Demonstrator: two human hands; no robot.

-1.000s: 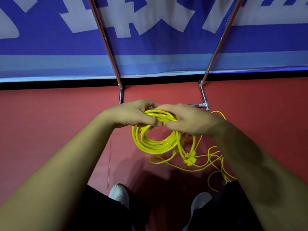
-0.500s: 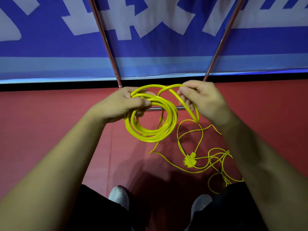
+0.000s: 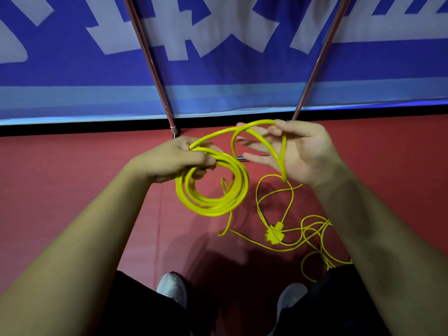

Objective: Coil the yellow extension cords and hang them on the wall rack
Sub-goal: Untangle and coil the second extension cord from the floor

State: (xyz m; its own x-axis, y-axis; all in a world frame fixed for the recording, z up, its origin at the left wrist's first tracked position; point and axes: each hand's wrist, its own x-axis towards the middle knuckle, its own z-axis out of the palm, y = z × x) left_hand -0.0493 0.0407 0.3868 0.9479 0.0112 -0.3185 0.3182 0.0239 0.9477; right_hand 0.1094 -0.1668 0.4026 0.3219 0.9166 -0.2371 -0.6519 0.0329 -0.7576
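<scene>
Below the blue banner, yellow cord strews red floor

a blue banner with large white characters fills the top, a paler blue band along its lower edge. below a black strip lies the red floor, with a white left shoe and right shoe on it.

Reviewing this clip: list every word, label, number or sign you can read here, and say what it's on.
Banner: large white characters on blue, cut off by the top of the frame, not readable.
Socket block on the yellow cord: any marking is too small to read.
No other text shows.
</scene>
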